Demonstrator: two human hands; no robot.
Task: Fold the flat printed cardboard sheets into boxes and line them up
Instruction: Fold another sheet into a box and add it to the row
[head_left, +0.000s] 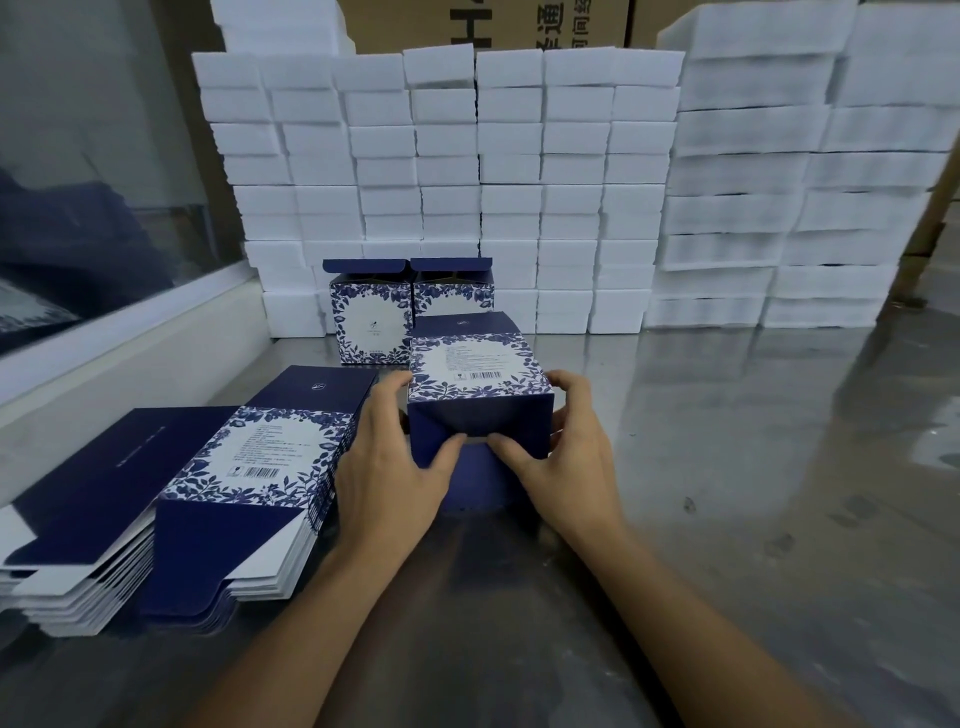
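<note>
Half-folded box (480, 387) lies on its side at table centre, barcode face up | left hand (387, 462) and right hand (558, 447) clamp its sides, thumbs pressing the navy end flap | flat sheets (208, 478) stacked just left | two finished boxes (410, 306) side by side behind | white foam blocks (467, 171) walled up at back | steel table (753, 467).

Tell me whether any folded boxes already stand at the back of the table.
Yes: two folded boxes stand side by side, top flaps open, against the white foam blocks.
</note>
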